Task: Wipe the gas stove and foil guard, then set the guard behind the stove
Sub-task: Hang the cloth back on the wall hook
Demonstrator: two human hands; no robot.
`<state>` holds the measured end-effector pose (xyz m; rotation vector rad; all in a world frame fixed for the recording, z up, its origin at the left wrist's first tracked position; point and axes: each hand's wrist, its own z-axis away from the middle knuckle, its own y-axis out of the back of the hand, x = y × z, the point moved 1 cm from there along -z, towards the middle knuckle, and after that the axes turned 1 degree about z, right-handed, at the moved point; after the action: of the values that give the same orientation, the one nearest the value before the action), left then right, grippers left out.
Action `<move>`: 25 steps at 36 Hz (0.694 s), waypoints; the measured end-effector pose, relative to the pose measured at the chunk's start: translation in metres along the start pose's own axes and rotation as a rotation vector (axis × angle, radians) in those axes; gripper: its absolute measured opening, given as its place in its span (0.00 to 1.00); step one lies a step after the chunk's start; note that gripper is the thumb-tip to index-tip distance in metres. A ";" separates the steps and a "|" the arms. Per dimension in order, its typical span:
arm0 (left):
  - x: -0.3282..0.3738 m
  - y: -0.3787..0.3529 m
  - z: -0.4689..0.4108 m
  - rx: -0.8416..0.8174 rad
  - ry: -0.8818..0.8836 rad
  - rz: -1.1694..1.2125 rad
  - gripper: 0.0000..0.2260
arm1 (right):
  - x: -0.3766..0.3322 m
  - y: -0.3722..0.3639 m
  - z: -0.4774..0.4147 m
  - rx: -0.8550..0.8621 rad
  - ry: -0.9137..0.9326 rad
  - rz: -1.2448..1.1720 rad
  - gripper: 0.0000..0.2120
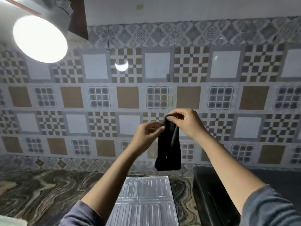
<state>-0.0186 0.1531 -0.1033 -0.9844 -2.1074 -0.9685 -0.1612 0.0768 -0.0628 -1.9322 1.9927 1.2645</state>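
The right hand (pixel 184 123) is held up in front of the tiled wall (pixel 97 95). Its thumb and fingers pinch the top of a black cloth (pixel 168 152). The cloth hangs down long and loose, folded in two. The left hand (pixel 146 134) is just beside it, with its fingers curled. Its fingertips are at the left edge of the cloth, near the top, and seem to pinch it too. The picture is a bit blurry there.

The foil guard (pixel 143 201) lies flat on the tabletop (pixel 40 193), right under the cloth and between the two arms. The stove (pixel 210 193) is the dark box just to the right of the guard. Only part of it shows. A bright lamp (pixel 39 39) shines at the top left.

I think the person is getting the cloth ready, and no wiping has begun. To do this well, fold the cloth into a flat pad that fits in one hand. A loose, dangling end could drag over things. Then bring it down onto the foil. Foil is thin and bends fast, so hold the guard down with the other hand and wipe softly along the ridges. Push too hard and it may crumple. The stove can take firmer rubbing. Set the guard up behind the stove last.
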 end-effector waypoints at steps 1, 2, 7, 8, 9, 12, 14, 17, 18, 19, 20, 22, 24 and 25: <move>0.000 -0.002 -0.009 0.035 -0.011 0.006 0.06 | 0.003 0.004 -0.006 0.009 0.004 0.010 0.05; 0.000 -0.004 -0.017 0.067 -0.017 0.016 0.05 | 0.006 0.008 -0.011 0.015 0.011 0.028 0.06; 0.008 -0.016 -0.054 0.110 -0.072 0.005 0.04 | 0.020 0.022 -0.035 0.058 0.031 0.080 0.06; 0.009 -0.019 -0.060 0.096 -0.083 -0.001 0.04 | 0.022 0.024 -0.040 0.058 0.032 0.085 0.06; 0.010 -0.021 -0.066 0.088 -0.095 -0.015 0.04 | 0.025 0.025 -0.044 0.055 0.032 0.089 0.06; 0.008 -0.020 -0.086 0.121 -0.126 -0.093 0.05 | 0.035 0.032 -0.056 0.052 0.032 0.100 0.05; 0.008 -0.014 -0.102 0.163 -0.145 -0.131 0.06 | 0.044 0.035 -0.063 0.053 0.032 0.101 0.05; 0.009 -0.005 -0.128 0.206 -0.188 -0.203 0.06 | 0.063 0.033 -0.072 0.062 0.013 0.112 0.07; 0.009 -0.003 -0.136 0.212 -0.209 -0.242 0.07 | 0.070 0.032 -0.075 0.066 0.003 0.114 0.08; 0.009 -0.002 -0.144 0.219 -0.231 -0.285 0.07 | 0.076 0.030 -0.077 0.069 -0.006 0.114 0.08; 0.008 -0.002 -0.151 0.225 -0.250 -0.323 0.07 | 0.081 0.027 -0.079 0.072 -0.017 0.112 0.08; 0.003 0.000 -0.164 0.233 -0.281 -0.377 0.07 | 0.091 0.024 -0.086 0.089 -0.054 0.089 0.09; -0.002 0.002 -0.174 0.244 -0.301 -0.412 0.08 | 0.098 0.022 -0.095 0.125 -0.087 0.053 0.09; -0.005 0.004 -0.179 0.254 -0.307 -0.420 0.08 | 0.100 0.021 -0.101 0.147 -0.088 0.039 0.08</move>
<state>0.0260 0.0085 -0.0080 -0.6018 -2.6877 -0.7443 -0.1521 -0.0656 -0.0448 -1.7487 2.0277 1.1546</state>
